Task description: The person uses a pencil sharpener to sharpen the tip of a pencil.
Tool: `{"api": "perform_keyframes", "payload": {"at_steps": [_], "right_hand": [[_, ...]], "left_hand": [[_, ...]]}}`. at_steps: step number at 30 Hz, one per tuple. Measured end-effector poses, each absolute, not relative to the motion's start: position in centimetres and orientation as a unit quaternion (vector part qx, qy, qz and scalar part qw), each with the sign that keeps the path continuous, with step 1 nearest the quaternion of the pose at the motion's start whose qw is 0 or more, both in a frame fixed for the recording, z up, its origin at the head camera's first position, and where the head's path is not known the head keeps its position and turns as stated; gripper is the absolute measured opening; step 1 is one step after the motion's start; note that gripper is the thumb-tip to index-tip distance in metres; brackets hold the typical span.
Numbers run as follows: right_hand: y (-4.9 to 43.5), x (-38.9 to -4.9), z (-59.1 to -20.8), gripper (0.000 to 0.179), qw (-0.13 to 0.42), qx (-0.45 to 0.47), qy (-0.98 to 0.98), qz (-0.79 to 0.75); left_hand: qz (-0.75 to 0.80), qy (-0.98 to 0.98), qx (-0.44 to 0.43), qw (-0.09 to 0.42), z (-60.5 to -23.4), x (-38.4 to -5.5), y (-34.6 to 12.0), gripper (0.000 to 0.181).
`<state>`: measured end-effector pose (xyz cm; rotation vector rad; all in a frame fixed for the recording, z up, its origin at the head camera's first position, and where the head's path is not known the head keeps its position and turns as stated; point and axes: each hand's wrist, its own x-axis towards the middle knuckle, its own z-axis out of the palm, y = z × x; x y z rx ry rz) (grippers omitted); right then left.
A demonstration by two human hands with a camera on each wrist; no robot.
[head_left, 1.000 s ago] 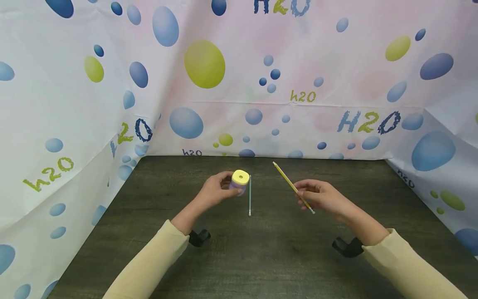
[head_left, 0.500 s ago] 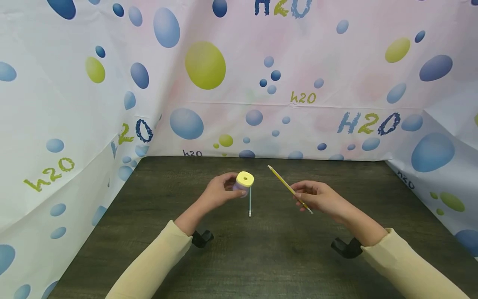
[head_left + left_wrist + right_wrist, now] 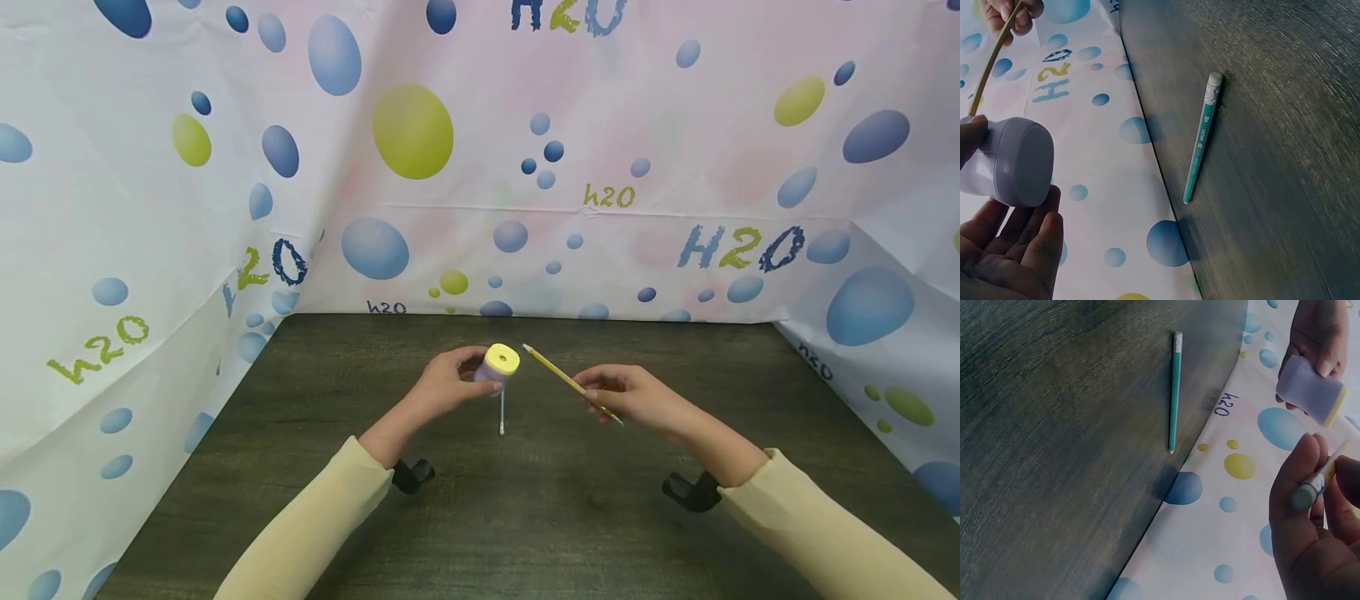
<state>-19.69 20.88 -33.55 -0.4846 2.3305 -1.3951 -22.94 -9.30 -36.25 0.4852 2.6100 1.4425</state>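
My left hand [image 3: 442, 387] grips a small pencil sharpener [image 3: 499, 362] with a pale purple body and a yellow top that has a hole in it. Between the thumb and fingers of my right hand [image 3: 636, 395] a yellow pencil [image 3: 555, 370] is pinched, slanting up and left. Its tip points towards the sharpener's top and stands just apart from it in the head view. The pencil's white eraser end [image 3: 1304, 496] faces the right wrist camera. Below the sharpener, a teal pencil [image 3: 1200, 147] with a white eraser lies on the table, its far part hidden in the head view.
The dark wood-grain table [image 3: 540, 517] reaches back to a white cloth backdrop [image 3: 480, 175] with blue and green dots, which also rises at both sides. Black wrist mounts [image 3: 692, 493] sit under both wrists.
My left hand has shifted the sharpener to the right, over part of the teal pencil in the head view. The yellow pencil's tip has swung left and down, narrowing the gap to the sharpener.
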Motion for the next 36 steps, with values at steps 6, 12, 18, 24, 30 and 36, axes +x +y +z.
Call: {"api": "perform_keyframes", "payload": {"at_steps": [6, 12, 18, 24, 30, 36], "right_hand": [[20.55, -19.8, -33.66, 0.036, 0.188, -0.189, 0.834, -0.483], [20.27, -19.89, -33.54, 0.033, 0.182, -0.195, 0.844, -0.465], [20.16, -20.0, -33.44, 0.03, 0.176, -0.2, 0.855, -0.444], [20.36, -20.0, -33.27, 0.028, 0.163, -0.209, 0.87, -0.416], [20.33, -19.74, -33.45, 0.026, 0.124, -0.231, 0.891, -0.37], [19.99, -19.57, -33.56, 0.022, 0.049, -0.249, 0.918, -0.305]], "left_hand": [[0.47, 0.864, 0.169, 0.065, -35.96, -22.87, -9.06, 0.058], [0.459, 0.868, 0.179, 0.06, -35.89, -22.97, -9.04, 0.056], [0.435, 0.879, 0.185, 0.058, -35.87, -23.12, -9.22, 0.055], [0.403, 0.889, 0.21, 0.052, -35.66, -23.17, -9.34, 0.053], [0.39, 0.887, 0.237, 0.069, -35.79, -23.17, -9.45, 0.051], [0.398, 0.882, 0.238, 0.086, -35.92, -23.11, -9.39, 0.05]]}}
